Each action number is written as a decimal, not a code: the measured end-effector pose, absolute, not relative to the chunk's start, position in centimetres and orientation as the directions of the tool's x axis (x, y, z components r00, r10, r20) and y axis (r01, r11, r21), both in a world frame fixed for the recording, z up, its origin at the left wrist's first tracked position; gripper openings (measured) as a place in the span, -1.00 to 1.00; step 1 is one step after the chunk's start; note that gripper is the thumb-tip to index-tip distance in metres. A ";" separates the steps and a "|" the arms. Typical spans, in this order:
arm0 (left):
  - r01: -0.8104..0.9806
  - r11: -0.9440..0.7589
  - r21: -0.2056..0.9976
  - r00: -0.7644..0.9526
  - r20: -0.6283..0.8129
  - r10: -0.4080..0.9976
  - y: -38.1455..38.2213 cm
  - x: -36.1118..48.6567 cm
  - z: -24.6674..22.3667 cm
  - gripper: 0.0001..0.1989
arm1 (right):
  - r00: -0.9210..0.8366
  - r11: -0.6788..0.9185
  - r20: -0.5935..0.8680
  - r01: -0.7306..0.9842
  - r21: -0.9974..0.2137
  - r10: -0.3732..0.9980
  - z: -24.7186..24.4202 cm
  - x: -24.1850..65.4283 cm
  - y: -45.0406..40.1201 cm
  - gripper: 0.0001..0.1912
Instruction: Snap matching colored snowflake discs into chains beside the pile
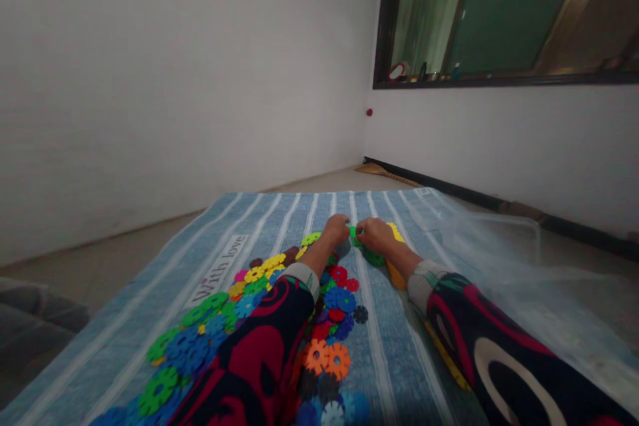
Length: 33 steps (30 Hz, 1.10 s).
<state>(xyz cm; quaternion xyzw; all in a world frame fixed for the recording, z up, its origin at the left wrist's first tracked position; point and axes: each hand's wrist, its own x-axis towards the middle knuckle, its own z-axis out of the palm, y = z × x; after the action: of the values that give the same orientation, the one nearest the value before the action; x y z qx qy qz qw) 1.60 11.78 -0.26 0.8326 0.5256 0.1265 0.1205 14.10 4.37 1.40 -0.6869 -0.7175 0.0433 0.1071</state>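
Many colourful discs (158,390): around left forearm (264,346)
Right hand (375,235): fingers pinch green disc (353,233)
Left hand (337,229): fingers curled, grip unclear

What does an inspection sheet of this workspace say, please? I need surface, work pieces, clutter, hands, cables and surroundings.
Surface: striped blue cloth, printed "With love".
Work pieces: green disc between the hands; loose, many-coloured notched discs heaped around and beneath the left forearm.
Clutter: discs overlap, colours mixed; yellow pieces beside the right hand; blurred see-through plastic on the right.
Hands: right hand has its fingers at the green disc; left hand is close by, fingers bent; exact grips too small to tell.
Cables: nothing seen.
Surroundings: pale walls, a dark-framed window with small objects along its ledge.
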 end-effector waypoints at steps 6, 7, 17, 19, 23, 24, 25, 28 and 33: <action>0.843 -0.440 0.309 0.451 0.039 0.892 12.2 1.7 -0.9 -0.76 | -0.069 0.078 0.062 0.983 -0.166 0.996 1.0 14.2 5.5 -0.76; 0.841 -0.446 0.308 0.454 0.048 0.890 12.1 1.7 -0.9 -0.81 | -0.073 0.082 0.060 0.984 -0.160 0.996 0.9 14.2 5.5 -0.76; 0.824 -0.482 0.298 0.473 0.107 0.874 11.8 1.6 -1.2 -0.68 | -0.105 0.109 0.057 0.991 -0.077 0.993 0.9 14.4 5.4 -0.73; 0.822 -0.489 0.293 0.481 0.104 0.871 11.8 1.7 -1.2 -0.67 | -0.099 0.103 0.055 0.993 -0.063 0.994 0.9 14.3 5.5 -0.71; 0.819 -0.499 0.283 0.493 0.100 0.864 11.9 1.6 -1.4 -0.65 | -0.075 0.077 0.037 0.996 -0.046 0.996 0.8 14.4 5.8 -0.69; 0.818 -0.501 0.283 0.494 0.101 0.863 11.9 1.6 -1.4 -0.64 | -0.071 0.072 0.030 0.996 -0.044 0.997 0.8 14.5 5.8 -0.68; 0.817 -0.502 0.285 0.495 0.102 0.863 11.9 1.6 -1.4 -0.64 | -0.068 0.069 0.023 0.997 -0.043 0.997 0.8 14.6 5.9 -0.68; 0.818 -0.497 0.291 0.490 0.103 0.866 12.0 1.7 -1.6 -0.62 | -0.059 0.059 0.005 0.997 -0.040 0.998 0.8 14.8 5.9 -0.67; 0.816 -0.491 0.304 0.485 0.102 0.869 12.2 1.9 -1.8 -0.66 | -0.058 0.057 -0.006 0.997 -0.043 0.998 0.7 14.8 5.8 -0.68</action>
<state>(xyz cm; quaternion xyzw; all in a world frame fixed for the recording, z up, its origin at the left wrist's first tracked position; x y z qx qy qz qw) 1.90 12.18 -1.76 0.8549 0.4926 0.1216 0.1078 14.77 5.85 0.70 -0.6863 -0.7270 0.0176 0.0127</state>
